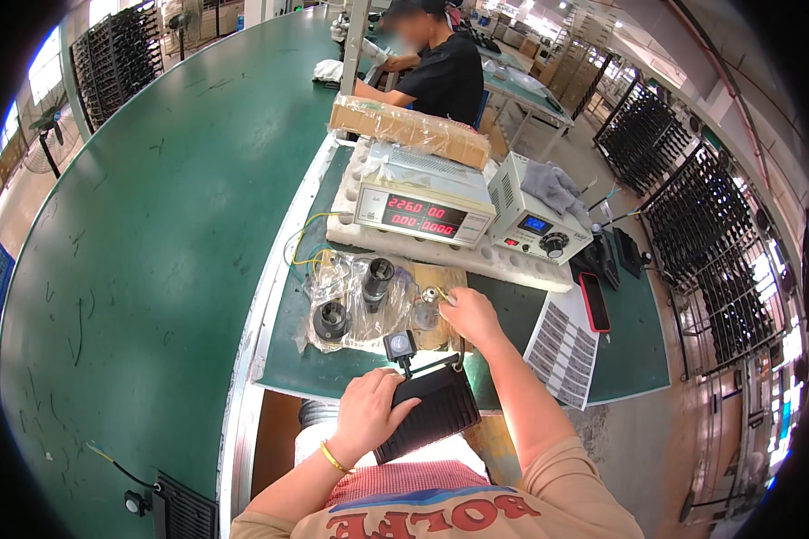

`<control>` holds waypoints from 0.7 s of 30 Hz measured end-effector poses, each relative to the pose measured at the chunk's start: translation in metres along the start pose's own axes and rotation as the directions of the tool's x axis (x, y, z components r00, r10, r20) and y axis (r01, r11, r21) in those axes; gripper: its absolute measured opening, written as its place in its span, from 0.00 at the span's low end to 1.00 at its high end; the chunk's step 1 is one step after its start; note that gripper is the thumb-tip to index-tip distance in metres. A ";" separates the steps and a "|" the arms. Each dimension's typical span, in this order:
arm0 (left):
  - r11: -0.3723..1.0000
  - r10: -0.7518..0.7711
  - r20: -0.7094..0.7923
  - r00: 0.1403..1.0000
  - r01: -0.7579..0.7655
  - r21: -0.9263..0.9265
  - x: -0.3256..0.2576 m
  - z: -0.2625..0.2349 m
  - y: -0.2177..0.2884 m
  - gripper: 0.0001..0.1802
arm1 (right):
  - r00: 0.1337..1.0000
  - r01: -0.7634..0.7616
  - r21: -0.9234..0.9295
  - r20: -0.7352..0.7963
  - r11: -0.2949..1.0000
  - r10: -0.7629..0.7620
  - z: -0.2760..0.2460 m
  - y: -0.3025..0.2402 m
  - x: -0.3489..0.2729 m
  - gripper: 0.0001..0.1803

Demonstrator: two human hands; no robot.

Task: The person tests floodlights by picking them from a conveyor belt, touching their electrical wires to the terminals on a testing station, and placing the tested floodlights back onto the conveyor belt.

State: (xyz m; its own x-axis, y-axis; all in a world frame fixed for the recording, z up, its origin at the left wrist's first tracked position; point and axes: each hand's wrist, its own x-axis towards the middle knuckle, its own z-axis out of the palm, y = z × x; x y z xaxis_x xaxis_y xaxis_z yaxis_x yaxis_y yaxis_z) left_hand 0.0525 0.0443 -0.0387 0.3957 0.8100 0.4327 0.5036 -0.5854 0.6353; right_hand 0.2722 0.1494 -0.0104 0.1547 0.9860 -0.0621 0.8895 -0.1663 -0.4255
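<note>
My left hand [366, 415] grips a black floodlight [430, 411] with a ribbed back, held tilted at the table's front edge. A small square sensor [400, 346] on a bracket juts from its far side. White glare shows around and under the floodlight. My right hand [473, 316] is closed on the end of the floodlight's black cable [462, 349], beside a round metal contact [430, 294] on a wooden board [437, 334]. The exact grip of the fingertips is partly hidden. Black lamp sockets [377, 279] stand on the plastic-wrapped part of the board, left of my right hand.
Behind the board, a power meter [422, 213] with red digits and a power supply [537, 220] rest on foam [512, 268]. A printed sheet [562, 346] and red phone [593, 302] lie rightward. Another floodlight [184, 508] lies lower left. A person [445, 76] works at the back.
</note>
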 end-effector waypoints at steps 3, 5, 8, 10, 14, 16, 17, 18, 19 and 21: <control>1.000 -0.001 0.004 1.000 0.001 0.000 -0.001 0.000 0.000 0.21 | 1.000 -0.001 0.002 -0.004 1.000 0.001 0.000 -0.001 -0.001 0.14; 1.000 0.006 0.000 1.000 -0.006 0.001 0.000 0.000 0.000 0.21 | 1.000 -0.020 -0.026 0.001 0.999 0.020 0.000 -0.001 -0.001 0.14; 1.000 0.005 -0.001 1.000 -0.005 -0.002 0.001 -0.001 0.001 0.21 | 1.000 -0.016 -0.024 -0.002 1.000 0.016 0.000 0.000 -0.001 0.13; 1.000 -0.003 0.012 1.000 0.003 -0.006 0.000 -0.001 0.001 0.21 | 1.000 0.008 -0.004 -0.004 1.000 -0.008 0.000 0.000 -0.001 0.13; 1.000 -0.001 0.011 1.000 0.001 0.012 0.000 -0.001 0.002 0.20 | 1.000 -0.020 -0.018 -0.008 1.000 0.020 0.000 -0.001 -0.002 0.13; 1.000 0.000 0.015 1.000 0.000 0.015 0.000 -0.001 0.002 0.20 | 1.000 0.012 0.004 -0.013 1.000 -0.012 0.000 -0.001 -0.002 0.13; 1.000 0.000 0.005 1.000 0.000 0.013 0.000 -0.001 0.002 0.20 | 1.000 -0.009 -0.019 -0.012 1.000 0.009 0.000 -0.001 -0.002 0.13; 1.000 0.000 0.003 1.000 0.000 0.009 -0.001 -0.001 0.001 0.20 | 1.000 0.019 0.005 -0.014 1.000 -0.019 0.000 -0.001 -0.002 0.13; 1.000 -0.001 0.013 1.000 0.001 0.006 -0.001 0.000 0.001 0.20 | 1.000 0.015 0.006 -0.009 1.000 -0.015 0.000 0.000 -0.002 0.13; 1.000 -0.003 0.008 1.000 0.003 0.002 -0.002 0.001 0.000 0.20 | 1.000 0.013 0.009 -0.006 1.000 -0.013 0.001 0.002 -0.002 0.13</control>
State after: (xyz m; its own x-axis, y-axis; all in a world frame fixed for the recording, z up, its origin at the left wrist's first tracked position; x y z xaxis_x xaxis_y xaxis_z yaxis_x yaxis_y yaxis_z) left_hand 0.0531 0.0427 -0.0398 0.3997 0.8118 0.4257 0.5067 -0.5827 0.6353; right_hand 0.2732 0.1474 -0.0123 0.1452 0.9881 -0.0512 0.8878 -0.1530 -0.4341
